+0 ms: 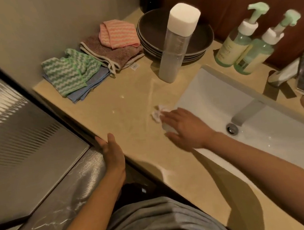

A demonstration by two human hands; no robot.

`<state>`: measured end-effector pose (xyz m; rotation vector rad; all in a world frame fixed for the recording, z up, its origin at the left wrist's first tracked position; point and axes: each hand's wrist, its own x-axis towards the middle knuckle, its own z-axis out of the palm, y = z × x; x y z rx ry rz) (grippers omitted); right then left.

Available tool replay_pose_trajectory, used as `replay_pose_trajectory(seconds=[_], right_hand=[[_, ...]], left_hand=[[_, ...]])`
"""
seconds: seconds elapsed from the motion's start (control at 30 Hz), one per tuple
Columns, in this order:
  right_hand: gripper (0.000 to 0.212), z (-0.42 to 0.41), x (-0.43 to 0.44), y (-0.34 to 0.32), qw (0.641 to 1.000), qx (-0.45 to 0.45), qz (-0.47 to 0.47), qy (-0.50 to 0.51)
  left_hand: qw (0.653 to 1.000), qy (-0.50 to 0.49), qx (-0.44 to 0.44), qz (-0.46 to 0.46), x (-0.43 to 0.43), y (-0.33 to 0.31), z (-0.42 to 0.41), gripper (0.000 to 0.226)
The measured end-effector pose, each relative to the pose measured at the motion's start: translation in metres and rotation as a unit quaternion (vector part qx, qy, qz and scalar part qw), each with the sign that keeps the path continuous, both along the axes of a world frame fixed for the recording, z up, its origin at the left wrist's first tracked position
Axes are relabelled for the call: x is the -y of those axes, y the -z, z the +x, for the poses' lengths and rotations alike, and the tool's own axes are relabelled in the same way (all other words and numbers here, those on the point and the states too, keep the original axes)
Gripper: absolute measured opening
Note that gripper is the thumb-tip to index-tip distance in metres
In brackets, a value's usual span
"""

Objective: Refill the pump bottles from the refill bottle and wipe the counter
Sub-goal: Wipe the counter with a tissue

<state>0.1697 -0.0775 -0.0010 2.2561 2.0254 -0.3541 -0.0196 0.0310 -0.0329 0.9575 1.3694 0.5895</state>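
White wad (156,113), tissue or cloth, cannot be told which, is pressed flat on the bench (124,102) just left of the sink (219,89) rim, near the front edge. It is covered partly by the right grip (184,128): fingers straight and spread, palm down, nothing clenched. A shiny streak is seen on the bench from the wad up toward the refill bottle (174,53).

Refill bottle is stood upright, white cap on, mid-bench toward the back edge, just in front of the plate stack (150,33).

Two pump bottles (233,45) (254,53), green pumps fitted, are stood side by side at the back edge behind the sink's left corner, touching or nearly so.

Left grip (112,154) is rested on the front edge toward the left end, fingers extended, released, nothing held.

Folded cloths are laid at the left end: green striped (65,75) over blue (92,81), pink striped (117,34) over brown (116,57).

Tap (247,111) is mounted at the sink's back rim, drain (231,128) below it.
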Motion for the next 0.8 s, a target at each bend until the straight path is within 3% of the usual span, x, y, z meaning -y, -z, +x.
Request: replay_pose_trajectory(seconds=[0.13, 0.27, 0.5, 0.8], right_hand=[[0.047, 0.034, -0.019, -0.002, 0.992, 0.007, 0.034, 0.125], [0.044, 0.006, -0.036, 0.002, 0.969, -0.021, 0.076, 0.233], [0.052, -0.079, -0.016, 0.016, 0.985, -0.034, 0.094, 0.141], [0.038, -0.129, 0.023, 0.017, 0.980, -0.109, 0.126, 0.111]], left_hand=[[1.000, 0.006, 0.006, -0.008, 0.003, -0.002, -0.006, 0.054], [1.000, 0.013, 0.022, -0.009, 0.006, -0.006, -0.012, 0.054], [0.998, 0.025, 0.052, 0.028, 0.009, -0.014, -0.019, 0.057], [0.981, 0.124, 0.025, 0.148, 0.006, -0.017, -0.029, 0.062]])
